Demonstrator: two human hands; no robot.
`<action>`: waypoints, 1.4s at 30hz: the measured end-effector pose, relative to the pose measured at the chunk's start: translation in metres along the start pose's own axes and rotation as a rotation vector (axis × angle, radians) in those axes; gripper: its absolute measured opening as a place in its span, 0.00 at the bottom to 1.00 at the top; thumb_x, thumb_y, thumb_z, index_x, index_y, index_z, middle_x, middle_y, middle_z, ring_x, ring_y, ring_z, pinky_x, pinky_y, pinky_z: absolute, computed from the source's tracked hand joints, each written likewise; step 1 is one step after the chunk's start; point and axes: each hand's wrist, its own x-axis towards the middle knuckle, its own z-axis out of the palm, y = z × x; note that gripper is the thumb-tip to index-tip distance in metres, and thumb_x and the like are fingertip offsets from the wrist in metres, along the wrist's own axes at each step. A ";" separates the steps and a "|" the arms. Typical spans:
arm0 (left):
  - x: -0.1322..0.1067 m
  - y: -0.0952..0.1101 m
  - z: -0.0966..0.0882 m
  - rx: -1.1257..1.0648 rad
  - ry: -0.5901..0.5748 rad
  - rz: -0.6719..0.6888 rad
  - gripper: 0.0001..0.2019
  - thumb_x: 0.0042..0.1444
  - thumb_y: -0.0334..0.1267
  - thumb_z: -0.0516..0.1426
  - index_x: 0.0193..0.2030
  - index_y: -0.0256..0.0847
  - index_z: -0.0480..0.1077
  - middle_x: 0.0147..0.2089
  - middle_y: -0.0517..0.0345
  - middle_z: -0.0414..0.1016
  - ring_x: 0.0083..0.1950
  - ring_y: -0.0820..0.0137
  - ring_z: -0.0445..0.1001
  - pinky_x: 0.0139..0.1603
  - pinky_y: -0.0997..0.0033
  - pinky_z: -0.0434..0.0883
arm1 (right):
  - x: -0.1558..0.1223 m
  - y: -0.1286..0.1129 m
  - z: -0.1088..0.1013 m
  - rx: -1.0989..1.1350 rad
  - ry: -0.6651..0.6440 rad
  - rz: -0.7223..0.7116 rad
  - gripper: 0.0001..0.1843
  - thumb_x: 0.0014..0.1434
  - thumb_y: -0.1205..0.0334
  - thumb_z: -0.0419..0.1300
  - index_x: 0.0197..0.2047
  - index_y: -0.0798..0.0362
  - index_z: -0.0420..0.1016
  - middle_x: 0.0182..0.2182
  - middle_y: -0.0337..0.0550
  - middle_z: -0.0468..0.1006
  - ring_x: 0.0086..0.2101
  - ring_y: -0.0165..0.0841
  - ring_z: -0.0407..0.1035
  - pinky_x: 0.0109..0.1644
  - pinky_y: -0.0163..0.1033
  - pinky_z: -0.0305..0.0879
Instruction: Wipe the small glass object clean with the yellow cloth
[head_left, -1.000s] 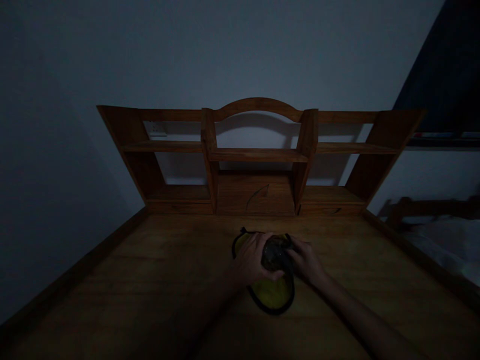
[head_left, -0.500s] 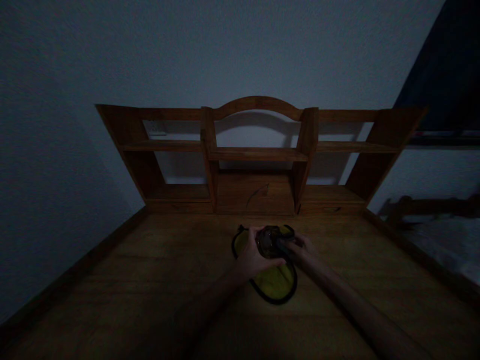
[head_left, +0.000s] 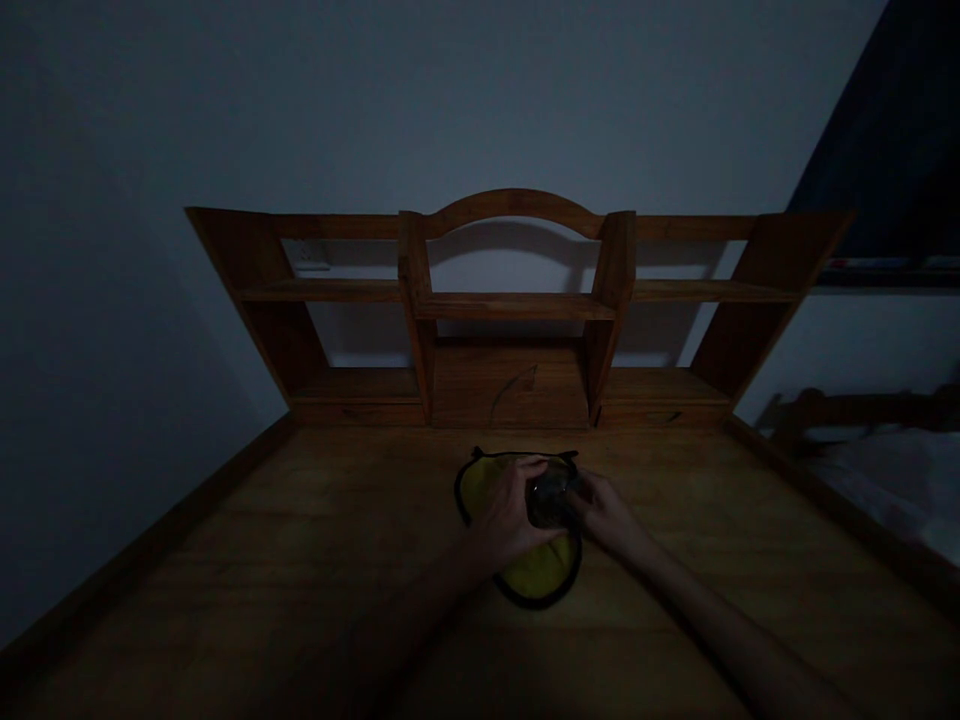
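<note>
A small rounded, dark, shiny glass-like vessel (head_left: 549, 497) is held just over the yellow cloth; the dim light hides its exact kind. My left hand (head_left: 512, 515) wraps around its left side, thumb below and fingers above. At the vessel's right side is my right hand (head_left: 600, 505), its fingers bent together against the rim; whether they also pinch something dark there I cannot make out. Beneath both hands lies the yellow cloth (head_left: 536, 578) with black edging, flat on the wooden desk (head_left: 337, 560), its middle covered by hands and vessel.
A wooden shelf unit (head_left: 514, 306) with several compartments and small drawers stands along the desk's back, against a pale wall (head_left: 480, 100). Raised wooden edges (head_left: 150, 530) border the desk's sides. A dark window-like panel (head_left: 892, 150) and a pale bedding-like heap (head_left: 892, 480) are at the right.
The vessel has turned in my left hand and shifted slightly right. My right fingers have moved up along its right side, and the dark grey piece they held shows less. The yellow cloth has slid slightly left.
</note>
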 end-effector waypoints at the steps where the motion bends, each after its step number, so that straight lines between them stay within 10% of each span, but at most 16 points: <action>1: 0.000 0.000 0.000 0.019 0.010 0.030 0.38 0.38 0.41 0.68 0.55 0.41 0.55 0.57 0.46 0.63 0.60 0.58 0.63 0.57 0.54 0.64 | -0.001 -0.002 -0.001 -0.043 0.012 -0.012 0.13 0.54 0.65 0.55 0.43 0.55 0.73 0.35 0.42 0.79 0.37 0.38 0.72 0.40 0.39 0.67; 8: 0.000 -0.003 0.003 0.055 0.114 -0.005 0.39 0.39 0.44 0.67 0.56 0.41 0.54 0.58 0.46 0.63 0.60 0.58 0.64 0.58 0.53 0.65 | -0.001 -0.011 -0.005 -0.126 0.157 0.044 0.13 0.55 0.55 0.58 0.34 0.56 0.77 0.28 0.42 0.79 0.30 0.38 0.72 0.30 0.36 0.64; 19: 0.005 -0.009 -0.001 -0.079 0.177 -0.212 0.43 0.36 0.38 0.69 0.57 0.43 0.49 0.56 0.48 0.65 0.56 0.60 0.68 0.55 0.56 0.68 | 0.001 -0.016 0.010 0.641 -0.052 0.349 0.20 0.48 0.57 0.65 0.45 0.52 0.74 0.42 0.44 0.78 0.43 0.40 0.72 0.46 0.43 0.66; 29: 0.010 0.009 -0.010 0.019 -0.054 -0.041 0.39 0.43 0.32 0.65 0.61 0.50 0.53 0.60 0.53 0.58 0.61 0.60 0.61 0.60 0.55 0.63 | 0.000 -0.002 0.012 0.235 0.045 0.038 0.16 0.52 0.60 0.60 0.45 0.54 0.72 0.38 0.42 0.77 0.40 0.38 0.70 0.46 0.41 0.66; 42: 0.011 0.016 -0.016 0.008 -0.188 0.020 0.42 0.43 0.22 0.59 0.64 0.48 0.48 0.65 0.54 0.51 0.65 0.61 0.54 0.65 0.56 0.57 | -0.004 -0.013 0.006 -0.017 0.200 0.024 0.15 0.54 0.63 0.56 0.45 0.53 0.73 0.39 0.45 0.79 0.39 0.40 0.72 0.44 0.42 0.67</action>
